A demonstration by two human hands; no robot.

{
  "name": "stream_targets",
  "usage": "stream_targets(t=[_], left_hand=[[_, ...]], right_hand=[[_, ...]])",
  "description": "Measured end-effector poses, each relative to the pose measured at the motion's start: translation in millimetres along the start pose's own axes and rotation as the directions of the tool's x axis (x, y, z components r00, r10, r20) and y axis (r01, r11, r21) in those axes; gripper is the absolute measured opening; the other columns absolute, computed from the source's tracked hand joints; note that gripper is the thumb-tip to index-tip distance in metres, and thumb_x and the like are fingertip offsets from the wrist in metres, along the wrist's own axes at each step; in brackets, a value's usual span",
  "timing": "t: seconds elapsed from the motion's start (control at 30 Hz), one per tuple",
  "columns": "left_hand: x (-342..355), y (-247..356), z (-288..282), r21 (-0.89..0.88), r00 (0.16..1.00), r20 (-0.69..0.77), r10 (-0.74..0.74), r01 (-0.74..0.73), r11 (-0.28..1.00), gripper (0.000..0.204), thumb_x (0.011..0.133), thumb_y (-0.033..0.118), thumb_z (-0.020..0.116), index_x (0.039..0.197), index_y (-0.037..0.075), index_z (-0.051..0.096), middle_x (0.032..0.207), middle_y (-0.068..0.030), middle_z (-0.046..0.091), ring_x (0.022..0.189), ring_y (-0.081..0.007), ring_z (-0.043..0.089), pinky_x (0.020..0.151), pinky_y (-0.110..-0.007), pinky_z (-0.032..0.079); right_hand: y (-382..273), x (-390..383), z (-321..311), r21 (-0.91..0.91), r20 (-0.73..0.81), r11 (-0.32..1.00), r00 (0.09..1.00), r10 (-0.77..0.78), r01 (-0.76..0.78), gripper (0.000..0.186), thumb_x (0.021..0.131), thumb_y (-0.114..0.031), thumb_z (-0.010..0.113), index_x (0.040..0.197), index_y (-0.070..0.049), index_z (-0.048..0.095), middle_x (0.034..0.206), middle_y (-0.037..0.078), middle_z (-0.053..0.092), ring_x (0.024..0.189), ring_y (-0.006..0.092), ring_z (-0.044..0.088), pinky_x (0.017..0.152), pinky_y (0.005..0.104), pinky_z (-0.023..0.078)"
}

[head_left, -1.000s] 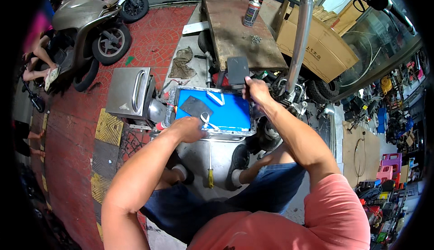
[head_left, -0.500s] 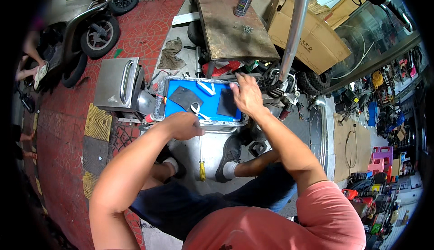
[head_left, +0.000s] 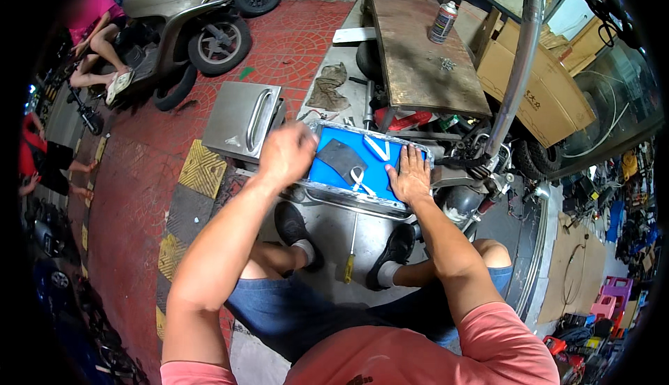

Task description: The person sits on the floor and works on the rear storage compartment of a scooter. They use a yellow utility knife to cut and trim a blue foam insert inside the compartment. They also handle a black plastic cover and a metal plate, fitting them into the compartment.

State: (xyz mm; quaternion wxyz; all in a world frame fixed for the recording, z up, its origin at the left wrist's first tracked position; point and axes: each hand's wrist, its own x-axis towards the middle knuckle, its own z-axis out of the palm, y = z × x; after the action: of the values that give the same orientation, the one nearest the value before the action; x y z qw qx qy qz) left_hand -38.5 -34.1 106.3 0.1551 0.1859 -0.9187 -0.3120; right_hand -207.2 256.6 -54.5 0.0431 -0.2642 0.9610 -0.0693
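A shallow tray-like frame with a pale, scuffed rim [head_left: 327, 195] stands before me, with a bright blue block [head_left: 325, 174] inside it. On the blue lie a dark grey sheet [head_left: 339, 159], a looped white strap [head_left: 358, 177] and a folded white strip [head_left: 377, 149]. My right hand [head_left: 412, 177] lies flat on the right end of the blue, fingers stretched out, covering the dark pad there. Raised over the tray's left end is my left hand [head_left: 287, 154], its fingers smeared by motion. A screwdriver with a yellow handle [head_left: 349, 269] is on the ground between my feet.
A metal box with a handle [head_left: 240, 119] stands left of the tray. Beyond are a worn table [head_left: 425, 71] bearing a spray can [head_left: 443, 22], and a rag [head_left: 329, 87]. A scooter [head_left: 178, 19] and a seated person are far left; a metal tube [head_left: 517, 71] rises at right.
My left hand has moved from the tray's near edge up to its left end. My right hand has come off the far right rim onto the dark pad. The whole view has shifted.
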Motion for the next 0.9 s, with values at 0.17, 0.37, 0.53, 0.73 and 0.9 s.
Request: stream_targets(t=[0.17, 0.37, 0.53, 0.73, 0.9], left_hand=[[36.4, -65.5, -34.0, 0.289, 0.876, -0.432, -0.215, 0.360, 0.887, 0.042, 0.092, 0.026, 0.077, 0.126, 0.003, 0.065, 0.128, -0.0211, 0.068, 0.120, -0.0426, 0.063, 0.104, -0.053, 0.050], [45.2, -98.7, -45.4, -0.357, 0.827, -0.145, -0.543, 0.468, 0.809, 0.048, 0.095, 0.028, 0.078, 0.128, -0.003, 0.064, 0.108, -0.0137, 0.074, 0.093, -0.0223, 0.069, 0.086, -0.040, 0.054], [-81.9, -87.2, -102.3, -0.507, 0.897, -0.023, -0.442, 0.371, 0.778, 0.024, 0.095, 0.016, 0.078, 0.113, 0.000, 0.077, 0.101, -0.0037, 0.076, 0.085, -0.0132, 0.066, 0.077, -0.032, 0.053], [-204.1, -132.9, -45.9, -0.585, 0.815, -0.086, -0.573, 0.424, 0.691, 0.015, 0.101, 0.012, 0.077, 0.112, 0.002, 0.079, 0.093, 0.0041, 0.075, 0.081, -0.0073, 0.061, 0.071, -0.029, 0.053], [-224.9, -168.5, 15.7, -0.869, 0.766, 0.024, -0.643, 0.333, 0.365, 0.029, 0.107, 0.006, 0.064, 0.135, 0.004, 0.070, 0.110, -0.0088, 0.077, 0.083, -0.0168, 0.074, 0.063, -0.028, 0.059]], right_hand=[[-8.5, 3.2, 3.7, 0.011, -0.040, 0.999, 0.998, -0.047, 0.047, 0.088, 0.104, -0.060, 0.050, 0.168, -0.002, 0.031, 0.176, 0.020, 0.026, 0.164, 0.0372, 0.021, 0.132, 0.0585, 0.014], [-3.0, 2.1, 3.1, 0.018, -0.024, 1.000, 1.000, -0.020, 0.020, 0.088, 0.103, -0.060, 0.051, 0.168, -0.004, 0.032, 0.176, 0.019, 0.026, 0.164, 0.0359, 0.021, 0.132, 0.0575, 0.014], [0.2, 0.5, 5.2, 0.003, -0.047, 1.000, 0.999, -0.008, 0.008, 0.087, 0.102, -0.060, 0.053, 0.168, -0.005, 0.034, 0.177, 0.017, 0.026, 0.164, 0.0348, 0.022, 0.132, 0.0564, 0.014], [-8.1, -0.5, -2.5, 0.019, -0.011, 1.000, 1.000, -0.004, 0.004, 0.085, 0.103, -0.057, 0.052, 0.167, -0.005, 0.035, 0.177, 0.017, 0.026, 0.164, 0.0345, 0.021, 0.133, 0.0553, 0.012], [-8.0, -0.1, -5.4, 0.024, -0.005, 1.000, 1.000, -0.011, 0.012, 0.084, 0.103, -0.056, 0.051, 0.167, -0.004, 0.035, 0.177, 0.017, 0.026, 0.164, 0.0352, 0.020, 0.133, 0.0550, 0.013]])
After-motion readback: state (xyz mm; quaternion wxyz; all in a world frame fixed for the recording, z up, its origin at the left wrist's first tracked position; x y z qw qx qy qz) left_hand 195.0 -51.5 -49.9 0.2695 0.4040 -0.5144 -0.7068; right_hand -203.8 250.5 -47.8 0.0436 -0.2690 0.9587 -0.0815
